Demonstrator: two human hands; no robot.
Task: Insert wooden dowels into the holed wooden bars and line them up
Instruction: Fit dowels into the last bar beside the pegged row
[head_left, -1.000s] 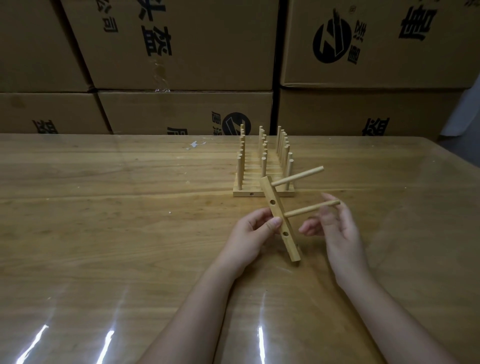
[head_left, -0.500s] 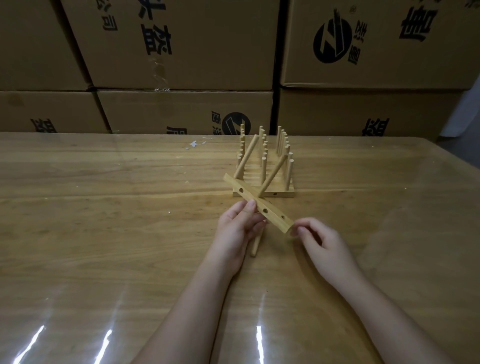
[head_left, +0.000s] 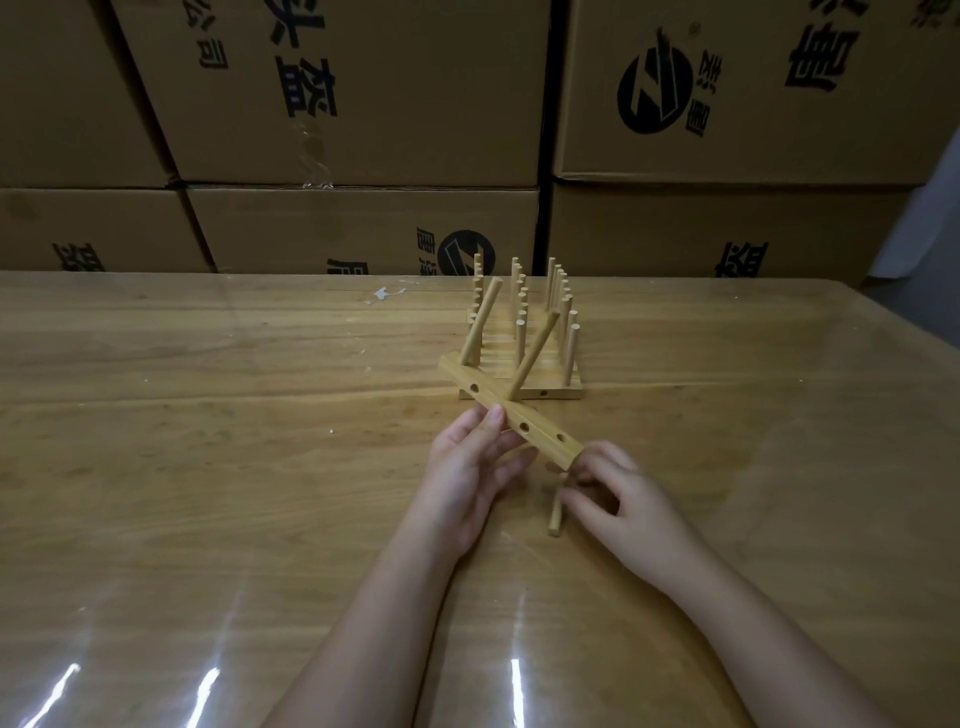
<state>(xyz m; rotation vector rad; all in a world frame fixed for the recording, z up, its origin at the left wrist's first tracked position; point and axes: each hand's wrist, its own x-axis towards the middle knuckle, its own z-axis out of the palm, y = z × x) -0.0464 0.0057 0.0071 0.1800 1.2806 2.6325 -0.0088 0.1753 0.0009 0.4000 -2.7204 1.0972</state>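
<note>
Nearest, the right hand (head_left: 618, 499) is curling its fingers (head_left: 576, 501) over a loose dowel (head_left: 556, 517) that is lying on the surface (head_left: 208, 467), seemingly pinching its upper end, though blur is hiding the exact grip. Just beside it, the left hand (head_left: 467, 467) is holding a bar (head_left: 514, 421) slantwise above the surface, pinching it near the middle. Two dowels (head_left: 483, 322) are already sticking up from the bar at a lean. Beyond, a finished row (head_left: 519, 387) of bars is standing with upright pegs in three columns, so this bar is probably lacking one dowel and is still waiting to be lined up with the rest. Cardboard boxes (head_left: 363, 104) are stacking up behind
</note>
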